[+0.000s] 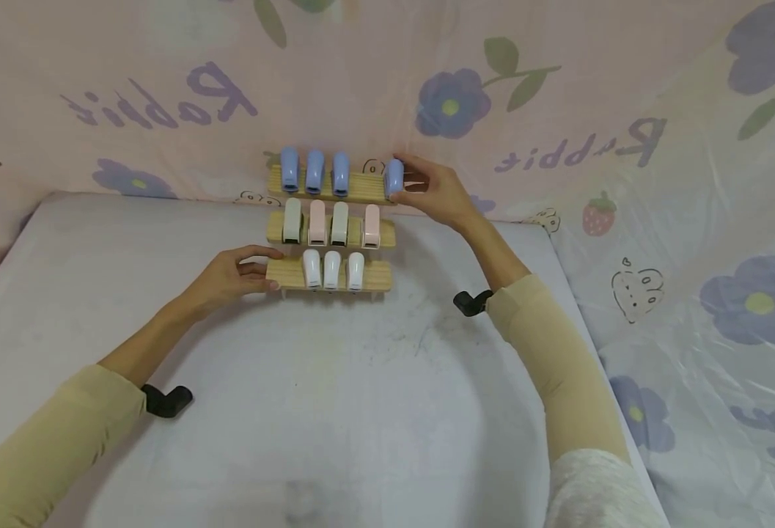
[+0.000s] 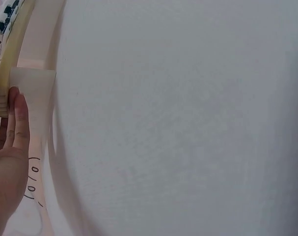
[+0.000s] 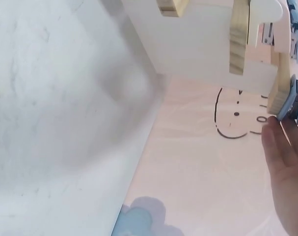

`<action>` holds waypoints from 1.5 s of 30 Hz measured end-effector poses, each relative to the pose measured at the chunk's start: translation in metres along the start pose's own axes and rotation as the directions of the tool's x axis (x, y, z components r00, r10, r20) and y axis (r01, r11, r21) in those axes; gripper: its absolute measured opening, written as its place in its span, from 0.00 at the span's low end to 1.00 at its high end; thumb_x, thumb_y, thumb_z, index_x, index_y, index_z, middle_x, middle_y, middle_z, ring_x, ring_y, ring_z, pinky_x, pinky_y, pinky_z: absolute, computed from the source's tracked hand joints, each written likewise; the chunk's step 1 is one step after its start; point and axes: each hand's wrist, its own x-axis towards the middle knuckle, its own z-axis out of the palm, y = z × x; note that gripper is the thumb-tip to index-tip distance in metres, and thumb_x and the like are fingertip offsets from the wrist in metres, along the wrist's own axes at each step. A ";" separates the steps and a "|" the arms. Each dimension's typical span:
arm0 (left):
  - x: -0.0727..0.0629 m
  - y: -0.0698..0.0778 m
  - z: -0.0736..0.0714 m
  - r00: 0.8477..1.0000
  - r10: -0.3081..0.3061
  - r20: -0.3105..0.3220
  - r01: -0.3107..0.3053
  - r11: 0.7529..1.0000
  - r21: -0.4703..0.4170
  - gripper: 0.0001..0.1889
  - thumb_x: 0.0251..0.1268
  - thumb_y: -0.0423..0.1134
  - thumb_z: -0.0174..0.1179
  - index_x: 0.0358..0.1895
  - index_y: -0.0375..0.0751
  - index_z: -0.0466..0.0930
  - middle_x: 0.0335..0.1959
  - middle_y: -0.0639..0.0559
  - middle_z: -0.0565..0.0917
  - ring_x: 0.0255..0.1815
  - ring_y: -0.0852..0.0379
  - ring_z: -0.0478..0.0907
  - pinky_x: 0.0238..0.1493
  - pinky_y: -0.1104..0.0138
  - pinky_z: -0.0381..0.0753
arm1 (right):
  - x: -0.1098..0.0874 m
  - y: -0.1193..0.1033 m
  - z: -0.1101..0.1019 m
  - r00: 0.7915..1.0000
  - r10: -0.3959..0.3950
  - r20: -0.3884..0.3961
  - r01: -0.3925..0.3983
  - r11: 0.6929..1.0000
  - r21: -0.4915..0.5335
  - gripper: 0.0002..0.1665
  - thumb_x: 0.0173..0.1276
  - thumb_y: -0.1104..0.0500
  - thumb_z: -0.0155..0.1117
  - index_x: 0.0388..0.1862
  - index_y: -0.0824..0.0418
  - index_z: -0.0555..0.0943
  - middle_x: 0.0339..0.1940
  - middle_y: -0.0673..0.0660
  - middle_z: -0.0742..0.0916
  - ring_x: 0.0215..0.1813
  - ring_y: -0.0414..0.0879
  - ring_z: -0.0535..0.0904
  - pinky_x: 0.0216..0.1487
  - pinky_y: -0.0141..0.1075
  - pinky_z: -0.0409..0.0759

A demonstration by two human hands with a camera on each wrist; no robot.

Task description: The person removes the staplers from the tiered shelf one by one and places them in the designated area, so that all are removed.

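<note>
A three-tier stand with wooden shelves holds small staplers. My right hand (image 1: 441, 192) pinches a blue stapler (image 1: 394, 178) between thumb and fingers at the right end of the top shelf (image 1: 369, 187). Three more blue staplers (image 1: 314, 172) stand to its left. On the middle shelf (image 1: 389, 234) are two pale green staplers (image 1: 292, 220) and two pink ones (image 1: 372, 226). Three white staplers (image 1: 332, 270) sit on the bottom shelf (image 1: 379, 277). My left hand (image 1: 232, 277) holds that shelf's left end, with fingertips showing under the wood (image 2: 2, 98) in the left wrist view.
The stand is at the back of a white table (image 1: 334, 411), against a pink curtain (image 1: 361, 88) printed with flowers and rabbits. White side panels (image 3: 203, 49) carry the shelves. Black curved pieces stick out by each sleeve, one beside the left (image 1: 169, 402) and one beside the right (image 1: 471, 303).
</note>
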 end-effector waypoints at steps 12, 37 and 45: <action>0.000 0.006 0.001 1.000 -0.021 -0.013 0.021 0.999 0.026 0.30 0.62 0.34 0.70 0.67 0.36 0.72 0.56 0.32 0.81 0.50 0.59 0.82 0.46 0.71 0.81 | -0.019 -0.025 -0.010 0.999 0.042 -0.002 -0.042 0.998 -0.038 0.41 0.65 0.69 0.69 0.75 0.69 0.64 0.66 0.70 0.76 0.61 0.62 0.77 0.62 0.47 0.76; 0.003 0.005 0.004 1.000 -0.023 -0.020 0.023 0.999 0.028 0.29 0.62 0.34 0.70 0.65 0.35 0.72 0.63 0.35 0.75 0.56 0.48 0.80 0.46 0.70 0.81 | -0.023 0.076 -0.010 0.987 0.153 -0.042 -0.153 0.988 0.009 0.43 0.60 0.63 0.76 0.73 0.60 0.69 0.65 0.63 0.78 0.61 0.57 0.78 0.60 0.46 0.78; 0.003 0.006 0.003 1.000 -0.028 -0.008 0.028 1.000 0.013 0.29 0.62 0.34 0.70 0.65 0.35 0.72 0.62 0.35 0.76 0.55 0.49 0.80 0.46 0.71 0.81 | -0.027 0.085 -0.005 0.985 0.172 -0.030 -0.170 0.984 0.044 0.43 0.60 0.69 0.73 0.74 0.65 0.67 0.66 0.69 0.76 0.63 0.63 0.76 0.62 0.50 0.75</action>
